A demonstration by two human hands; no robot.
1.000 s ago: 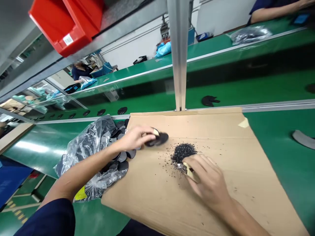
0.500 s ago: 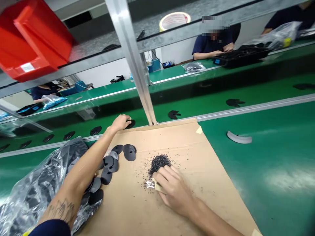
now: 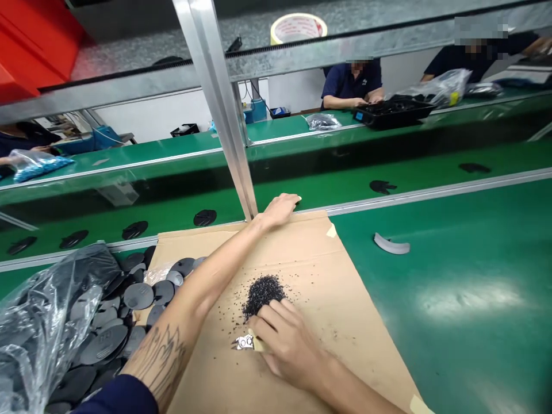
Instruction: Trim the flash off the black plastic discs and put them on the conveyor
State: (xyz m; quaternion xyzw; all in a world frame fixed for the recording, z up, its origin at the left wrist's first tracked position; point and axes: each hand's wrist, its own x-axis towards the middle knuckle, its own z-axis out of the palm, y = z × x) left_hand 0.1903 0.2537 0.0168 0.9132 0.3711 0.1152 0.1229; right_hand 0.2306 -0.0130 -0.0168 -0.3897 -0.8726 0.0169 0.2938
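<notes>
My left hand (image 3: 281, 209) reaches across to the green belt, just right of the metal post. Its fingers are bent together and point right; whatever is under or in them is hidden. My right hand (image 3: 287, 339) is closed around a pair of nippers (image 3: 245, 342), whose short metal jaws point left and whose handles are mostly covered. The fingertips of that hand rest at the near edge of a heap of tiny black bits (image 3: 264, 292) on the cardboard sheet (image 3: 310, 270). Black discs (image 3: 138, 296) lie below my left forearm, some inside a clear plastic bag (image 3: 52, 310).
Along the green belt (image 3: 319, 198) lie black disc parts (image 3: 204, 217) and notched black parts (image 3: 383, 187). A metal post (image 3: 219, 103) rises at the cardboard's far edge. A grey curved piece (image 3: 391, 244) rests on the right. Tape (image 3: 298, 29) sits on the shelf; people work beyond.
My left hand has moved right along the belt, past the post, leaving a disc part behind on the left. My right hand keeps the nippers beside the heap. The view has shifted.
</notes>
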